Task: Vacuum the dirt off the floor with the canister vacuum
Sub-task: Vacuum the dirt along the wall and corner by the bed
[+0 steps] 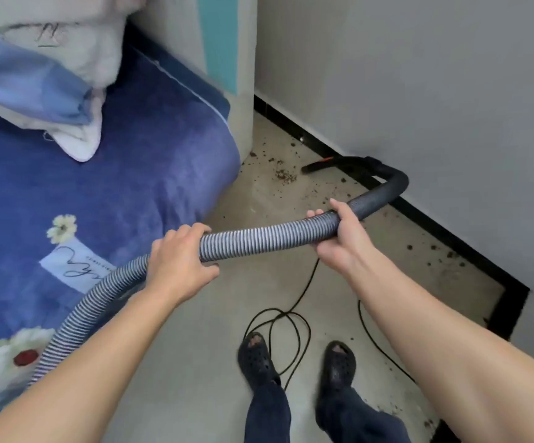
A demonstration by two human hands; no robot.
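Now the ribbed grey hose (259,239) of the vacuum runs across the middle, held by both hands. The left hand (179,254) grips it from above, fingers curled round it, close to the bed (150,174); the right hand (339,236) grips it further right, thumb on top. Past the right hand the hose bends back leftward by the wall (419,75), and its black nozzle (320,166) is low at the floor (195,346), just beside a heap of brown dirt (283,175). More crumbs lie scattered along the black skirting (451,237). A black cable (306,284) loops on the floor near the person's black clogs (256,356). At left stands a bed with a blue flowered cover.
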